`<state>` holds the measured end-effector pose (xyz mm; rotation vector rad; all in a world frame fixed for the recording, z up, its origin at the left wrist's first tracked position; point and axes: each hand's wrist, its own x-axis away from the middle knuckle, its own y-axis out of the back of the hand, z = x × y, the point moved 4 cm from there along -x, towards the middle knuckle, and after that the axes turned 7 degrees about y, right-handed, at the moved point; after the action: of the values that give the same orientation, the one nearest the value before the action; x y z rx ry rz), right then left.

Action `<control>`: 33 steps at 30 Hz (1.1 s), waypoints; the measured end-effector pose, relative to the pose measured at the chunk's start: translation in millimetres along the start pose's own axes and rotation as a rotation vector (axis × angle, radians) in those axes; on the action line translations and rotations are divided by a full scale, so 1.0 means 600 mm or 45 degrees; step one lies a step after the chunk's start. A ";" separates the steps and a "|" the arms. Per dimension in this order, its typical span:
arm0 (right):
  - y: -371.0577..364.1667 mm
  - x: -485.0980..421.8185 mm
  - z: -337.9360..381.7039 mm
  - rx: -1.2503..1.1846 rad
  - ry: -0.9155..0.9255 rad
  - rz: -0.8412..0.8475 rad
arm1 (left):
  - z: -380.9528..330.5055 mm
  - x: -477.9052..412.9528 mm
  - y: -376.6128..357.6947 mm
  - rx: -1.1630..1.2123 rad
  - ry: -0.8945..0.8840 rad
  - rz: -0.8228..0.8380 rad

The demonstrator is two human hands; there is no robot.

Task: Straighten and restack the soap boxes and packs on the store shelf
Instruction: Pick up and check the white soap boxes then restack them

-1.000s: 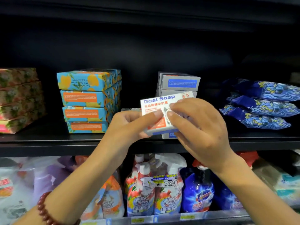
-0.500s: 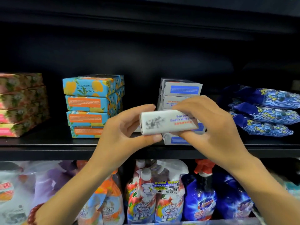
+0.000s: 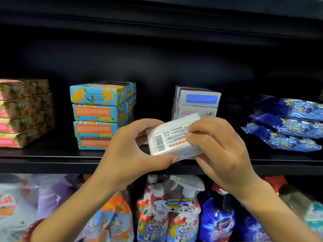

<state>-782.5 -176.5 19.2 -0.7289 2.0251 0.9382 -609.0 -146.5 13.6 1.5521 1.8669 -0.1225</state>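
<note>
A black metal store shelf (image 3: 52, 161) runs across the whole view, with a row of plastic spray bottles and refill pouches of cleaner (image 3: 167, 212) packed on the level below it. At the far left of the shelf sits a stack of four pink-and-green floral soap boxes (image 3: 24, 112), angled slightly away. Beside it, apart from it, stands a stack of four blue-and-orange cardboard soap boxes (image 3: 103, 116), whose top box shows its printing upside down. At the right lie three dark blue wave-patterned plastic packs (image 3: 288, 123), piled loosely and fanned out. Between these and the blue-and-orange stack rises a stack of white-grey boxes with blue labels (image 3: 197, 102); its lower part is hidden behind the hands. The left hand (image 3: 129, 154) and right hand (image 3: 222, 147) are raised in front of the shelf edge, both gripping one white rectangular cardboard soap box (image 3: 171, 138). The box is off the shelf, just before the white-grey stack, tilted with its right end higher and its barcode face towards the camera. The left thumb lies under its lower edge with fingers curled over its left end; the right fingers curl over its right half. A red bead bracelet (image 3: 33, 227) circles the left wrist.
</note>
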 end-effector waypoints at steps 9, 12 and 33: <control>0.005 -0.015 -0.043 -0.466 -0.616 0.287 | -0.011 0.010 -0.003 -0.473 -0.588 -0.295; -0.001 -0.017 -0.045 -0.646 -0.741 0.289 | -0.009 0.011 -0.010 -0.515 -0.706 -0.315; -0.022 0.048 0.017 -0.203 -0.331 -0.052 | 0.049 -0.004 0.038 -0.225 0.050 -0.427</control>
<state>-784.1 -180.7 -13.7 -0.6916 1.7178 1.1187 -575.4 -156.3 0.9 1.1229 2.0952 -0.0756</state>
